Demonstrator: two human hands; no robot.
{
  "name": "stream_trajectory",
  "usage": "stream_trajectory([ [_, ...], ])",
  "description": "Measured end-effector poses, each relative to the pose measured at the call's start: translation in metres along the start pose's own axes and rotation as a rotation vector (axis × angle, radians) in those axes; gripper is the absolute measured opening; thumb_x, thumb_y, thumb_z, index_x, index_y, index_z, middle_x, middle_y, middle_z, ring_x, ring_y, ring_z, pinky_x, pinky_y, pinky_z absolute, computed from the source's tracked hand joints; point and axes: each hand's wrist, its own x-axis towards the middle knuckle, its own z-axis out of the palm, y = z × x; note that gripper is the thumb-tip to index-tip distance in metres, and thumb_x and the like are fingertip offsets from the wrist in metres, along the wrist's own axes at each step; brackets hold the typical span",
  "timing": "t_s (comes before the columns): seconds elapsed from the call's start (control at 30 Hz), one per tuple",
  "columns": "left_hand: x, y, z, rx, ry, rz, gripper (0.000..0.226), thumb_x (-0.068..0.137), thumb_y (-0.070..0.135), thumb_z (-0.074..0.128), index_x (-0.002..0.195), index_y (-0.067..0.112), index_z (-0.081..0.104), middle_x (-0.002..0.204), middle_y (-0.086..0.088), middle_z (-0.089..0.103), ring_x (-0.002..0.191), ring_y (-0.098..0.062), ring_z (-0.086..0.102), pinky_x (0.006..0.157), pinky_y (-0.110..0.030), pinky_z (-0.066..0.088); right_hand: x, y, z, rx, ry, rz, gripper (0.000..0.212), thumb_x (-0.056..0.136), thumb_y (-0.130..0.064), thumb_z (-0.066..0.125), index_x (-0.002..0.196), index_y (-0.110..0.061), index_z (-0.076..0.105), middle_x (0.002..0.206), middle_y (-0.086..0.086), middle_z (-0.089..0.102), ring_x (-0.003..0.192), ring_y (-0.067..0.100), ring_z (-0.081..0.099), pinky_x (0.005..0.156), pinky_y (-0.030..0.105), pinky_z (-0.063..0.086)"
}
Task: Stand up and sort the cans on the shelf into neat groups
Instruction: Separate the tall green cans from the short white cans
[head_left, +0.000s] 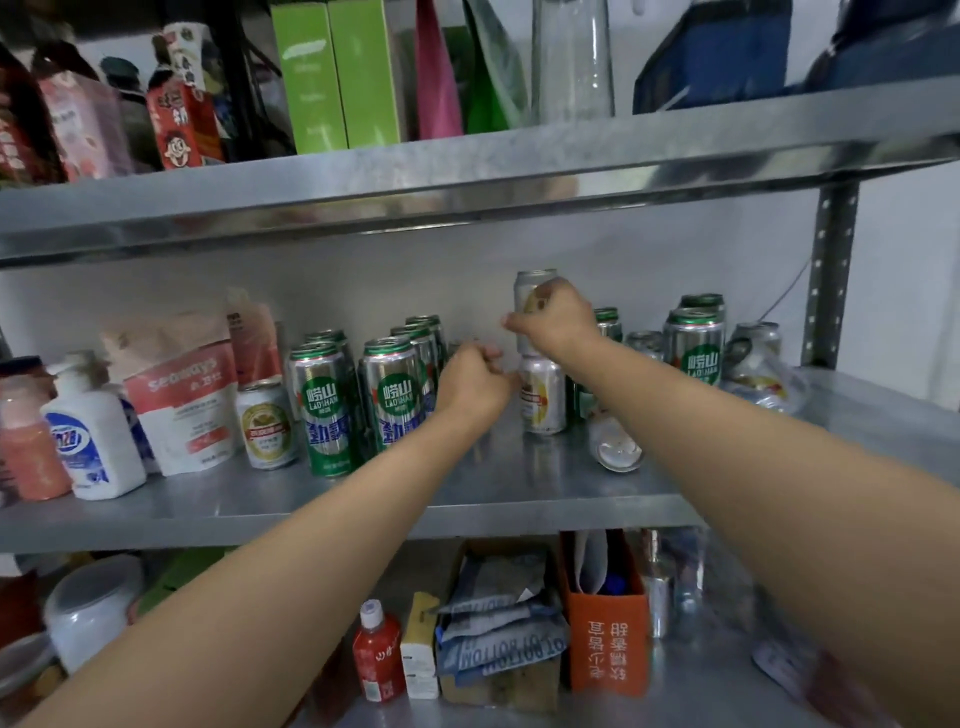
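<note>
The right hand (553, 322) hid most of the upper silver can (525, 289). What the left hand (475, 384) gripped, if anything, lay behind its knuckles. The green boxes (337, 78) were cut by the upper edge.

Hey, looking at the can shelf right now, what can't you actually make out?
All in the head view:
- The left hand is curled with its back to the camera, so whether it holds anything is hidden.
- The right hand covers the label of the upper silver can it grips.
- The front green cans hide how many stand behind.
- The fallen can shows only its end, so its label is unreadable.
</note>
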Motion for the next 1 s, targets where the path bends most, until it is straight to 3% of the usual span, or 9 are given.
stream_trajectory([
  [0.07,0.015,0.011,0.009,0.011,0.026,-0.016,0.046,0.082,0.027,0.075,0.12,0.01,0.055,0.098,-0.001,0.061,0.1,-0.022,0.061,0.085,-0.031,0.048,0.015,0.001,-0.018,0.005,0.065,0.001,0.059,0.08,-0.03,0.075,0.128,-0.008,0.049,0.124,0.012,0.058,0.113,0.028,0.056,0.092,0.034,0.049],
  [0.17,0.04,0.024,0.022,-0.011,0.064,-0.003,0.058,0.082,0.027,0.075,0.132,0.011,0.049,0.125,-0.006,0.057,0.113,-0.024,0.057,0.094,-0.035,0.049,0.039,0.001,-0.035,0.035,0.149,-0.017,0.055,0.082,-0.027,0.074,0.128,-0.01,0.049,0.123,0.012,0.059,0.114,0.027,0.057,0.091,0.03,0.049],
  [0.27,0.067,0.031,0.031,-0.019,0.142,0.016,0.065,0.081,0.033,0.075,0.137,0.014,0.046,0.133,-0.008,0.052,0.118,-0.026,0.055,0.094,-0.035,0.049,0.064,-0.001,-0.041,0.026,0.158,-0.008,0.058,0.083,-0.028,0.074,0.131,-0.011,0.048,0.131,0.01,0.056,0.118,0.025,0.055,0.085,0.022,0.042],
  [0.33,0.082,0.034,0.037,0.003,0.106,-0.015,0.077,0.079,0.039,0.076,0.142,0.013,0.039,0.138,-0.009,0.047,0.123,-0.027,0.051,0.099,-0.037,0.048,0.077,0.0,-0.038,-0.005,0.1,0.015,0.067,0.082,-0.031,0.076,0.136,-0.01,0.043,0.14,0.008,0.05,0.125,0.024,0.05,0.088,0.022,0.04],
  [0.4,0.091,0.035,0.045,0.007,0.042,-0.061,0.082,0.076,0.042,0.077,0.141,0.012,0.037,0.138,-0.011,0.046,0.123,-0.029,0.051,0.099,-0.04,0.048,0.086,0.002,-0.03,-0.04,0.037,0.033,0.078,0.079,-0.035,0.078,0.14,-0.009,0.037,0.145,0.009,0.045,0.131,0.026,0.046,0.093,0.025,0.041],
  [0.5,0.099,0.031,0.057,0.011,0.018,-0.089,0.073,0.068,0.044,0.079,0.126,0.013,0.046,0.123,-0.01,0.055,0.112,-0.029,0.058,0.091,-0.042,0.053,0.092,0.01,-0.02,-0.06,0.0,0.05,0.083,0.077,-0.037,0.08,0.14,-0.008,0.034,0.144,0.012,0.044,0.13,0.03,0.046,0.095,0.03,0.043],
  [0.73,0.101,0.024,0.068,0.049,0.067,-0.081,0.058,0.072,0.039,0.078,0.116,0.012,0.05,0.111,-0.007,0.062,0.1,-0.027,0.062,0.073,-0.032,0.047,0.093,0.019,-0.009,-0.07,-0.044,0.069,0.08,0.078,-0.031,0.078,0.139,-0.01,0.031,0.134,0.012,0.05,0.121,0.029,0.051,0.084,0.029,0.041],
  [1.0,0.095,0.034,0.044,0.028,0.163,-0.013,0.056,0.07,0.037,0.079,0.116,0.015,0.054,0.11,-0.006,0.065,0.097,-0.026,0.063,0.077,-0.035,0.053,0.084,-0.003,-0.011,-0.063,-0.035,-0.004,0.081,0.073,-0.035,0.081,0.135,-0.012,0.035,0.126,0.008,0.051,0.11,0.023,0.053,0.084,0.026,0.043],
])
